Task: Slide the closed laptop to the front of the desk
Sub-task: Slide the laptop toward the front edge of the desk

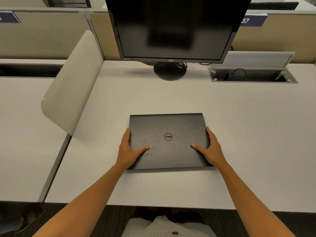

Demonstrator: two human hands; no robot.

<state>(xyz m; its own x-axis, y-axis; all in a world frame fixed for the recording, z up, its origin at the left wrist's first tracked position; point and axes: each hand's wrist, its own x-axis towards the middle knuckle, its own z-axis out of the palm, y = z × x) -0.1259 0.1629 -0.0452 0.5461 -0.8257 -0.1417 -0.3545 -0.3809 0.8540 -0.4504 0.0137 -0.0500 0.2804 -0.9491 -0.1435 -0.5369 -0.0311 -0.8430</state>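
Note:
A closed black laptop (168, 127) with a round logo on its lid lies flat in the middle of the pale desk (248, 134). My left hand (129, 149) grips its left edge, thumb resting on the lid and fingers along the side. My right hand (211, 147) holds the right edge the same way, thumb on the lid. The laptop's near edge lies a short way back from the desk's front edge (153, 205).
A dark monitor (172, 28) on a round stand (170, 71) stands at the back. An open cable hatch (253, 76) is set into the desk at the back right. A curved beige divider panel (71, 86) rises along the left side.

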